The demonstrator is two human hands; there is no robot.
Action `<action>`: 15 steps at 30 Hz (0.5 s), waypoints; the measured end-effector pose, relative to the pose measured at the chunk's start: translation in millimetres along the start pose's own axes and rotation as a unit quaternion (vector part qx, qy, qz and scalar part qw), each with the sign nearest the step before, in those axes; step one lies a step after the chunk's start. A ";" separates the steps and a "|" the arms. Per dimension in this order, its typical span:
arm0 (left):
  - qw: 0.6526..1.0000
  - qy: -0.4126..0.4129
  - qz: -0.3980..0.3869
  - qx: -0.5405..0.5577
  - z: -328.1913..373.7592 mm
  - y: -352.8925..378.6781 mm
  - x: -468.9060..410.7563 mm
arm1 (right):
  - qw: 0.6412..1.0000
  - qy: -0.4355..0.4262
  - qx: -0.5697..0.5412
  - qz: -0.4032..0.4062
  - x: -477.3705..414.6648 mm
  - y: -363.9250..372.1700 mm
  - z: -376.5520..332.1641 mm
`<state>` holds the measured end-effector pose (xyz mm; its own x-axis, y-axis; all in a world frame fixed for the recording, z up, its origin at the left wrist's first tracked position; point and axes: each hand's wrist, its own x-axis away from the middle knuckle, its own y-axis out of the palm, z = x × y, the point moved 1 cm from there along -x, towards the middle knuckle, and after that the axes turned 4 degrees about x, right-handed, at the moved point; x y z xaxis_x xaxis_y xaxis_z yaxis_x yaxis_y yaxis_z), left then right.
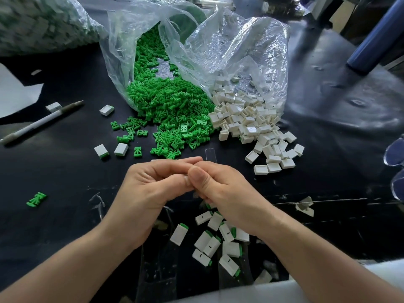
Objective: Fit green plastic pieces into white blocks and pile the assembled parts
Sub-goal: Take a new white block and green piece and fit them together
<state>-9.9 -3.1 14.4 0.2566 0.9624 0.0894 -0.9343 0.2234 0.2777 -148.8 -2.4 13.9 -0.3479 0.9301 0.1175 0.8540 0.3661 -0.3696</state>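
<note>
My left hand (148,189) and my right hand (220,189) meet at the middle of the black table, fingers curled together around something small that the fingers hide. Beyond them a heap of green plastic pieces (172,110) spills from a clear bag. To its right a heap of white blocks (251,125) spills from a second clear bag. Below my right hand lies a pile of assembled white blocks with green ends (215,243). Two more assembled parts (111,150) lie left of the green heap.
A pen (41,122) lies at the left beside white paper (15,95). A stray green piece (36,199) sits at the lower left. A full bag (43,22) stands at the back left. A blue cylinder (376,38) stands at the back right.
</note>
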 end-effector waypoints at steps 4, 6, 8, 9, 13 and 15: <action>1.000 0.002 0.001 0.004 0.0 -0.5 0.4 | 1.000 0.000 0.013 0.005 -0.2 0.6 0.5; 1.000 -0.001 0.005 0.011 -0.3 0.3 0.1 | 1.000 -0.004 0.023 0.012 -0.2 1.3 0.9; 1.000 -0.005 0.012 0.017 -0.7 1.0 -0.1 | 0.999 -0.005 0.027 0.018 0.0 1.6 1.4; 1.000 -0.005 0.013 0.018 -0.8 1.5 -0.2 | 0.999 -0.009 0.028 0.020 0.1 1.9 1.5; 0.999 -0.008 0.014 0.028 -0.9 2.2 0.2 | 0.999 -0.020 0.030 0.028 -1.0 2.1 1.2; 0.999 -0.010 0.009 0.039 -0.1 1.9 0.5 | 0.999 -0.020 0.027 0.023 -1.6 2.2 1.6</action>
<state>-11.7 -2.1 14.8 0.2447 0.9629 0.1136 -0.9171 0.1919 0.3493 -147.0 -3.2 11.4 -0.3252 0.9436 0.0617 0.8475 0.3198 -0.4237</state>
